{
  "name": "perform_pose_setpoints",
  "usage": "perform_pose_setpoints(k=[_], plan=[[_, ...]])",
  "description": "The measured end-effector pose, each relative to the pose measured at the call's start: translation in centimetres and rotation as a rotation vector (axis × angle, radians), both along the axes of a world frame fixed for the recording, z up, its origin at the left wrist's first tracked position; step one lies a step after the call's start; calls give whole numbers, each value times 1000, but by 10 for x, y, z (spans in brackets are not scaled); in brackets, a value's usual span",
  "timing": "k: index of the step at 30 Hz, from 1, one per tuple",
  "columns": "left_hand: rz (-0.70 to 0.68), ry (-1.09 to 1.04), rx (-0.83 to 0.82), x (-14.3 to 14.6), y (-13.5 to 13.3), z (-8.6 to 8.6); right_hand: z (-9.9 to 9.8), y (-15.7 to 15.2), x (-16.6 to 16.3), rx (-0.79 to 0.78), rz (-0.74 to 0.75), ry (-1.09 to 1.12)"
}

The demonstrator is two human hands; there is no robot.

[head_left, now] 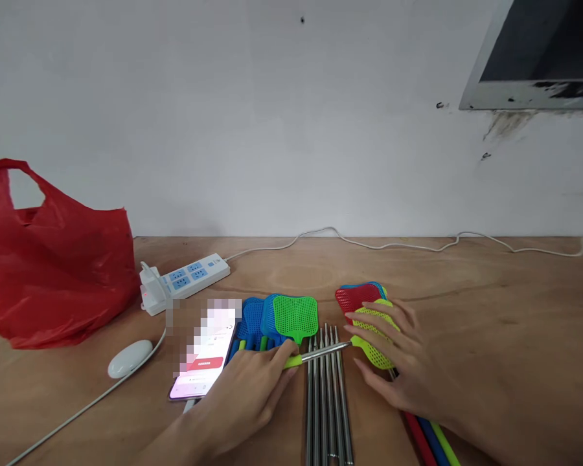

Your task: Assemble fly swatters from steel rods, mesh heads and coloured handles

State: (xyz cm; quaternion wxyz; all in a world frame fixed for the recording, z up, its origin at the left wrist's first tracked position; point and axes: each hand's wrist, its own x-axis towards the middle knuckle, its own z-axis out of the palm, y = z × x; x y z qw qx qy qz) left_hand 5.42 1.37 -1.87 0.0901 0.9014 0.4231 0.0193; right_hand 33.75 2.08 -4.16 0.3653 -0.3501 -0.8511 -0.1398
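My left hand (245, 395) pinches the green grip end of a thin metal rod (323, 352) that lies across a row of several metal rods (326, 401). The rod's far tip meets a yellow-green fly-swatter head (375, 336). My right hand (408, 362) rests on that head with fingers spread and curled over it. Under it lie a red swatter head (352, 296) and a blue one. Left of the rods sits a pile of finished swatters, a green head (295, 317) on top of blue ones (252, 317).
A phone (205, 356) with a lit screen lies left of my left hand. Behind it are a white power strip (184, 279), a white oval device (129, 358) on a cable, and a red plastic bag (53, 259). Red, blue and green handles (432, 443) lie under my right wrist.
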Motion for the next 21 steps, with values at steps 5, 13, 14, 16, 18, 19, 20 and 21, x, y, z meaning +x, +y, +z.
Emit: perform_pose_setpoints(k=[5, 13, 14, 16, 18, 19, 20, 21], plan=[[-49, 24, -14, 10, -5, 6, -7, 8, -2, -27, 25, -130], [-113, 165, 69, 21, -2, 18, 16, 0, -18, 74, -6, -362], [-120, 182, 74, 19, -1, 18, 19, 0, -17, 75, -5, -387], [-124, 228, 92, 10, 1, 20, 23, 3, -8, 56, 4, -415], [-91, 288, 122, -4, 3, 23, 26, 8, 9, 36, 9, -385], [-45, 317, 140, -12, 4, 24, 27, 10, 17, 26, -15, -341], [-18, 323, 151, -17, 3, 25, 28, 11, 23, 44, 0, -287], [16, 330, 165, -20, 2, 25, 27, 10, 26, 23, 1, -272]])
